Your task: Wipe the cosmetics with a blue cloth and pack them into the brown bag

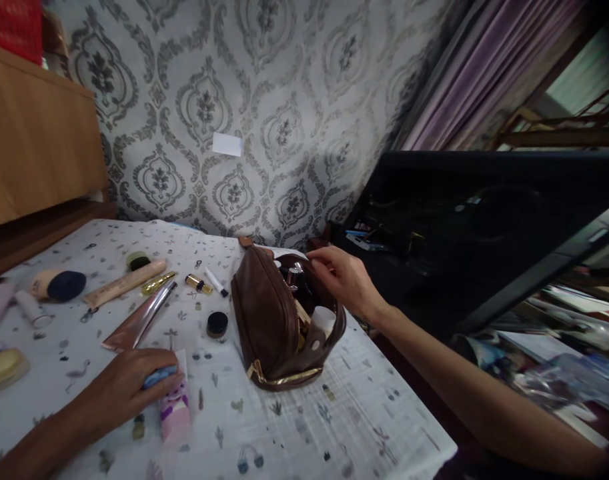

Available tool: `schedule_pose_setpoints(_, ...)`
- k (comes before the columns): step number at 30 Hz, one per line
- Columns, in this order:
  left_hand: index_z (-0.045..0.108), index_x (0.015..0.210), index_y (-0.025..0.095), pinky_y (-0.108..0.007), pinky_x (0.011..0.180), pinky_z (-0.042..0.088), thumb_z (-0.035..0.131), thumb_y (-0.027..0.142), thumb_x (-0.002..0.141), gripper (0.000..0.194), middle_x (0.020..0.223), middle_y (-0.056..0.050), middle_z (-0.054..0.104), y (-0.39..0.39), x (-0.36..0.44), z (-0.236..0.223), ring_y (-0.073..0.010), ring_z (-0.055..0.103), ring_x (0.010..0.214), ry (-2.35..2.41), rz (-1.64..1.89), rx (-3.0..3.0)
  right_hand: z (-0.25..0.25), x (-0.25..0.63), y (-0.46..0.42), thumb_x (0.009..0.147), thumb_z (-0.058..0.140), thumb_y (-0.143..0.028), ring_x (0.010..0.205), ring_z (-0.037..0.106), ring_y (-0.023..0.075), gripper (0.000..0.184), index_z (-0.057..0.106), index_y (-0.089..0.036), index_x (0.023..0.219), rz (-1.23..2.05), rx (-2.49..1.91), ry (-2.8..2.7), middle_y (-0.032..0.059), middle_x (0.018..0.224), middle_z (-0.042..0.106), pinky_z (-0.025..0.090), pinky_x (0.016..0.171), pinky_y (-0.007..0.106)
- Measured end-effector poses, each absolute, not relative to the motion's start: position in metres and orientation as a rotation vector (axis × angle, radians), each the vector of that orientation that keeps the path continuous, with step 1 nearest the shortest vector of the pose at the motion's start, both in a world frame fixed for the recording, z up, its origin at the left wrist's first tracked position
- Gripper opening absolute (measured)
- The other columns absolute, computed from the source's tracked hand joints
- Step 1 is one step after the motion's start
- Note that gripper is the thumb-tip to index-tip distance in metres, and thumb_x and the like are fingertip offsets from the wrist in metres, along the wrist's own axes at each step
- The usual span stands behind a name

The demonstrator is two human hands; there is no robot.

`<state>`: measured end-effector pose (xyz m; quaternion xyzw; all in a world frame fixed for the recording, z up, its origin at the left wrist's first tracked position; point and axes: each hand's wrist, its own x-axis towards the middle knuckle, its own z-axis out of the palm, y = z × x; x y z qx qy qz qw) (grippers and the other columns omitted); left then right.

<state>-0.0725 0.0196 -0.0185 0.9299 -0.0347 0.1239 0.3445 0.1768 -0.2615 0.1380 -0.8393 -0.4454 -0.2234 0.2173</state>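
A brown leather cosmetic bag (269,313) with a gold zipper stands unzipped on the patterned cloth. Inside it I see a white-capped container (323,321) and other items partly hidden by the walls. My right hand (347,277) pinches the bag's far right rim between thumb and fingers. Lower left, my left hand (127,383) is closed, a small blue object (159,377) between its thumb and index finger. Its fingertips are against a pink and white tube (175,420) with purple print, which lies on the cloth.
Left of the bag lie a black-lidded jar (217,324), a rose-gold tube (141,317), a beige tube (127,283), a gold lipstick (198,284) and a dark-and-beige sponge (59,285). A yellow soap-like piece (3,369) is far left. A large black panel (464,227) stands right.
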Motion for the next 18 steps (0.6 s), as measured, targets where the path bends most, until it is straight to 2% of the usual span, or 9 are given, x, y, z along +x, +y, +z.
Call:
schedule_pose_setpoints(5, 0.062, 0.075, 0.02, -0.021, 0.061, 0.04, 0.043, 0.049, 0.097, 0.042, 0.067, 0.002, 0.064, 0.027, -0.07, -0.019, -0.0144, 0.061, 0.062, -0.16, 0.276, 2.44, 0.12, 0.086, -0.243, 0.097, 0.047, -0.015, 0.092, 0.066, 0.0166, 0.02, 0.066, -0.018, 0.104, -0.538, -1.865, -1.53, 0.0078, 0.097, 0.07, 0.055, 0.081, 0.028)
schedule_pose_setpoints(10, 0.059, 0.069, 0.018, -0.022, 0.059, 0.041, 0.042, 0.048, 0.097, 0.044, 0.062, 0.001, 0.062, 0.029, -0.068, -0.013, -0.0143, 0.06, 0.059, -0.142, 0.292, 2.448, 0.066, 0.029, -0.21, 0.096, 0.048, -0.014, 0.096, 0.066, 0.0171, 0.022, 0.066, -0.014, 0.109, -0.274, -1.673, -1.805, 0.0112, 0.103, 0.071, 0.055, 0.084, 0.026)
schedule_pose_setpoints(13, 0.061, 0.073, 0.017, -0.023, 0.063, 0.043, 0.043, 0.046, 0.096, 0.041, 0.067, 0.0, 0.065, 0.029, -0.067, -0.012, -0.0157, 0.061, 0.064, -0.12, 0.343, 2.449, 0.035, 0.019, -0.183, 0.096, 0.049, -0.016, 0.094, 0.066, 0.0173, 0.022, 0.068, -0.016, 0.108, -0.087, -1.638, -1.695, 0.0097, 0.102, 0.071, 0.053, 0.086, 0.027)
schedule_pose_setpoints(18, 0.061, 0.074, 0.017, -0.025, 0.064, 0.045, 0.045, 0.039, 0.096, 0.035, 0.069, -0.002, 0.066, 0.031, -0.067, -0.011, -0.0158, 0.061, 0.066, -0.095, 0.469, 2.445, 0.0, 0.031, -0.132, 0.09, 0.053, -0.019, 0.082, 0.066, 0.0161, 0.019, 0.072, -0.018, 0.096, 0.194, -1.619, -1.191, 0.0045, 0.089, 0.073, 0.052, 0.073, 0.026)
